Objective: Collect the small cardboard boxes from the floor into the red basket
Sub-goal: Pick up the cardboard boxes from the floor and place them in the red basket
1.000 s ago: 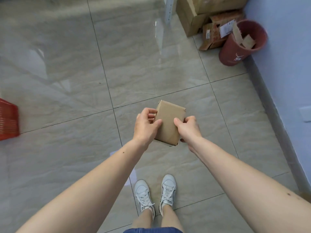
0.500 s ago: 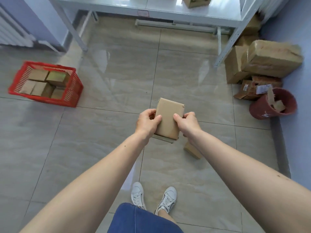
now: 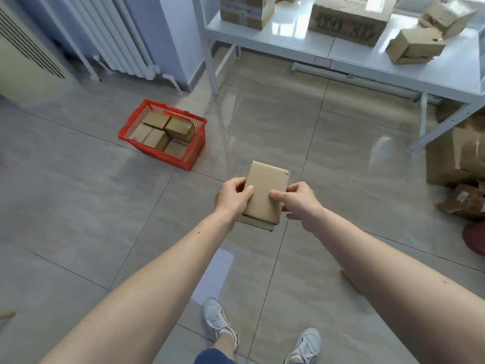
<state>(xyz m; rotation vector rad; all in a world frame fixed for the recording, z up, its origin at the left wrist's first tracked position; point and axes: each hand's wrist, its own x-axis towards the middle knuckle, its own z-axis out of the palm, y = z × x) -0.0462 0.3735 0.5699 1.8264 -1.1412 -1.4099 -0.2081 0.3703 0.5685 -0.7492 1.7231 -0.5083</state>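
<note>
I hold a small flat cardboard box (image 3: 266, 191) in front of me above the floor, gripped from both sides. My left hand (image 3: 232, 199) curls round its left edge with the thumb on top. My right hand (image 3: 299, 202) grips its right edge, thumb on top too. The red basket (image 3: 195, 147) stands on the floor ahead and to the left, apart from my hands. Several small cardboard boxes (image 3: 168, 134) lie inside it. Another small box (image 3: 350, 281) on the floor peeks out beside my right forearm, mostly hidden.
A white metal shelf (image 3: 341, 52) with larger cartons stands ahead on the right. A radiator (image 3: 115, 38) lines the far left wall. Big cartons (image 3: 456, 153) and scraps lie at the right edge, with a dark red bucket (image 3: 475, 239) below them. My feet are at the bottom.
The view has swung left and up, so the basket now lies nearer and closer to the middle. Both hands keep the same grip on the box. My feet have stepped apart.
</note>
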